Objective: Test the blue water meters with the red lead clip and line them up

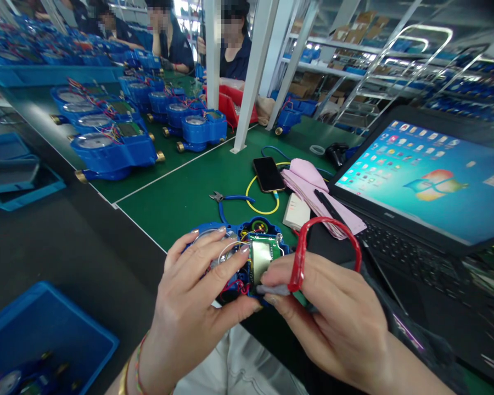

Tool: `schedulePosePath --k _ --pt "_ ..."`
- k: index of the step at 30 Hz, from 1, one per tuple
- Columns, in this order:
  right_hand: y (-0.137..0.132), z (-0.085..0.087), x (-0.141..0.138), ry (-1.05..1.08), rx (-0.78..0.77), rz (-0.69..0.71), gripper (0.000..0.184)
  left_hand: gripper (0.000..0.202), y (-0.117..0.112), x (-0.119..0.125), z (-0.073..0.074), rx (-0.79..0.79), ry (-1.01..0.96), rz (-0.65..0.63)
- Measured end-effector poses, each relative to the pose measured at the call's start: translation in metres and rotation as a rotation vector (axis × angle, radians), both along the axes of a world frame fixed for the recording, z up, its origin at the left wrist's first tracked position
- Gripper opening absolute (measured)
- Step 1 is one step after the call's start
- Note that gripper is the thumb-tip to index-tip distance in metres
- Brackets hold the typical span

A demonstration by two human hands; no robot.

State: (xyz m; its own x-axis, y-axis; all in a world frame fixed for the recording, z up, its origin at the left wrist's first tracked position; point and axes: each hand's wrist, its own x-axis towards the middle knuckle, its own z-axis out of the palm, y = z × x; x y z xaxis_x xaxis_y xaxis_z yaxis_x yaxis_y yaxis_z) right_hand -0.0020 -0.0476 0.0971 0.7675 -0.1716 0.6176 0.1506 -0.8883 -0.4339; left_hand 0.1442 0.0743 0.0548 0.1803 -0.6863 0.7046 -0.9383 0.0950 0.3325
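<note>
A blue water meter (251, 230) with its cover off lies at the near edge of the green bench; its small display board (261, 258) and coloured wires are exposed. My left hand (197, 296) wraps over the meter's left side, fingers curled on its dial. My right hand (333, 323) pinches a small grey part (271, 289) against the board's lower edge. A red looped cable (327, 241) arches over my right hand's fingers.
An open laptop (415, 186) stands at right. A phone (268, 174) on a yellow cable, blue-handled cutters (224, 198), a pink cloth (313, 186) and a white box (297, 211) lie behind the meter. Several blue meters (111, 145) crowd the far left. People sit beyond. A blue bin (41, 329) is lower left.
</note>
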Motion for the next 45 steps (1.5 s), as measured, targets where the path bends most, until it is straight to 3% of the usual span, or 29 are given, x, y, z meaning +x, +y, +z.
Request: schedulePosePath --k 30,45 --pt "0.000 -0.007 0.008 -0.052 0.085 0.070 0.008 0.031 -0.003 0.011 0.001 -0.040 -0.211 -0.026" --pt "0.000 -0.008 0.005 -0.034 0.068 0.070 0.009 0.034 -0.002 0.009 0.000 -0.039 -0.159 -0.009"
